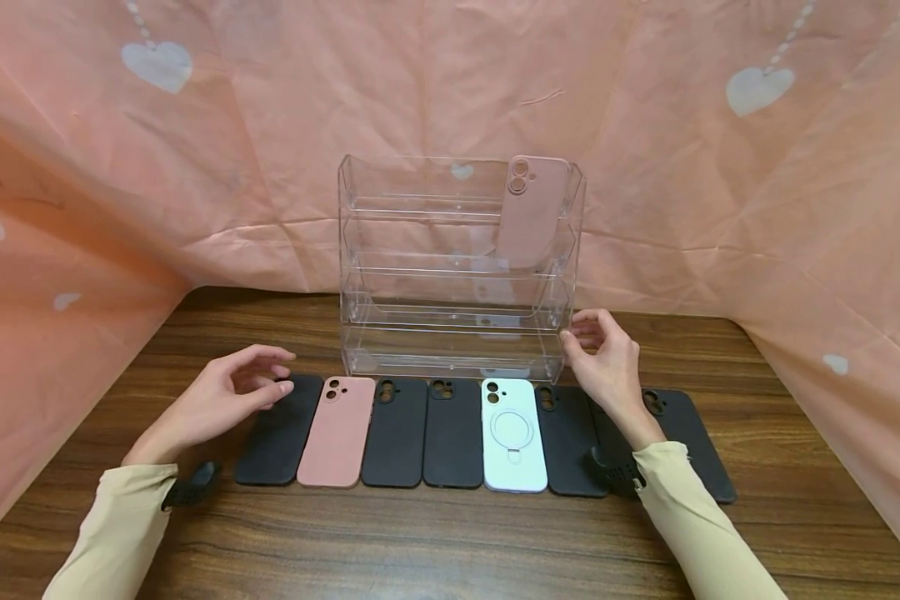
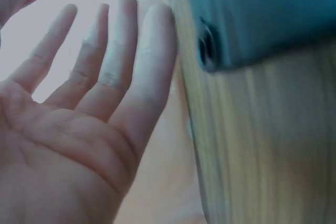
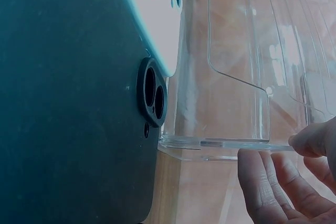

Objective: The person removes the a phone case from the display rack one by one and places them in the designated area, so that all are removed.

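A clear tiered display rack (image 1: 453,342) stands at the back of the table, with one pink phone case (image 1: 536,212) upright in its top tier at the right. My right hand (image 1: 607,358) pinches the rack's right side panel low down, thumb on one face and fingers on the other, as the right wrist view shows. Over the leftmost black phone case (image 1: 281,442) hovers my left hand (image 1: 221,400), fingers loosely bent and holding nothing. A row of phone cases lies before the rack: a second pink case (image 1: 337,442), a white case (image 1: 513,450) with a ring, and several black ones.
Pink cloth (image 1: 270,167) with white hearts hangs behind and on both sides of the wooden table (image 1: 420,550). My right forearm crosses over black cases at the right end, including the rightmost black case (image 1: 693,442).
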### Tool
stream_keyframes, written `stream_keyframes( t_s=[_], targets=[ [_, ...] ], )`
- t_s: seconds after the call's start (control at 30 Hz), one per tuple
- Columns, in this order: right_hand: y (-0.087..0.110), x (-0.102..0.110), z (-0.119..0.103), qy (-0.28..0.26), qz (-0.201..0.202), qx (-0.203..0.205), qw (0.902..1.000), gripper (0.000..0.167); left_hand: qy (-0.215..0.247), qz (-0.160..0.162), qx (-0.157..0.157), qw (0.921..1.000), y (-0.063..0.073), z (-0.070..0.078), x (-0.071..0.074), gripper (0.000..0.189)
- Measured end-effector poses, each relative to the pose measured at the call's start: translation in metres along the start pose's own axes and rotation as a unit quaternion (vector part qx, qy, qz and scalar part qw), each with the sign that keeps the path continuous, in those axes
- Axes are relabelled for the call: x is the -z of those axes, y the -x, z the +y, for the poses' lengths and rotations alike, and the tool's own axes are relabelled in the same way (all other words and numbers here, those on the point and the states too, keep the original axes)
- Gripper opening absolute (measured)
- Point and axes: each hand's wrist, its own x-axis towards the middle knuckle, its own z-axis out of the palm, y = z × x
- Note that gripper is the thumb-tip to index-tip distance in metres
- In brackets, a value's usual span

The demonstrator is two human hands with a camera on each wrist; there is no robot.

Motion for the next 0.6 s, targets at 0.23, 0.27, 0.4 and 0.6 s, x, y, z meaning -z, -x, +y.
stream_keyframes(
  t_s=[0.23, 0.27, 0.4, 0.6],
  targets=[
    [0.000, 0.000, 0.001, -0.002, -0.003, -0.002, 1.0000, 0.024, -0.002, 0.027, -0.046, 0.9986, -0.011, 0.016, -0.012, 0.037],
    [0.000, 0.000, 0.001, -0.002, -0.004, -0.002, 1.0000, 0.024, -0.002, 0.032, -0.049, 0.9983, -0.012, 0.018, -0.014, 0.037],
    [0.000, 0.000, 0.001, -0.001, -0.003, 0.001, 1.0000, 0.024, -0.008, 0.050, -0.059, 0.9970, -0.018, 0.025, -0.017, 0.037],
    [0.000, 0.000, 0.000, 0.001, -0.002, -0.003, 1.0000, 0.024, -0.006, 0.072, -0.086, 0.9937, -0.027, 0.034, -0.021, 0.038]
  ],
)
